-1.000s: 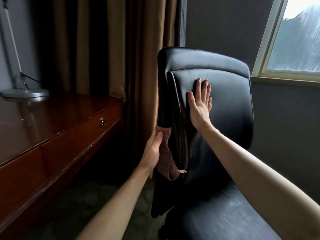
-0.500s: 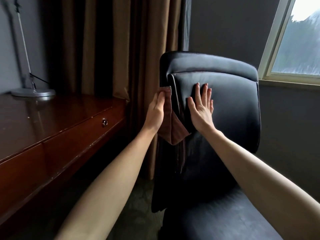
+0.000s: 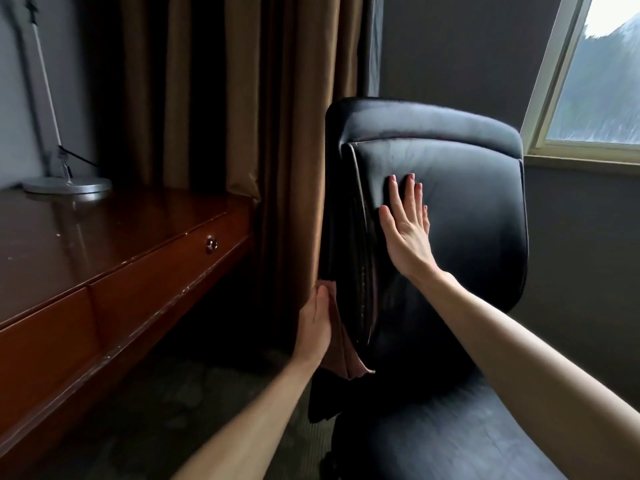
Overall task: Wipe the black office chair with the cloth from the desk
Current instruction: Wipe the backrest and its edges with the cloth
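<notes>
The black office chair [image 3: 467,209] stands in the middle, its padded backrest facing me and its seat at the lower right. My right hand [image 3: 405,230] lies flat on the front of the backrest with straight fingers. My left hand [image 3: 313,323] presses a brownish-pink cloth [image 3: 349,362] against the low left side edge of the backrest; the fingers look straight. Most of the cloth is hidden under that hand, and a corner hangs below it.
A dark wooden desk [image 3: 104,258] with a drawer knob [image 3: 211,244] runs along the left. A silver lamp base [image 3: 67,185] sits at its back. Brown curtains [image 3: 242,98] hang behind the chair. A window [image 3: 595,81] is at the upper right. Carpet lies between desk and chair.
My left hand has slid the cloth down the chair's left side edge, from near the top to the lower part. My right hand stays flat on the backrest.
</notes>
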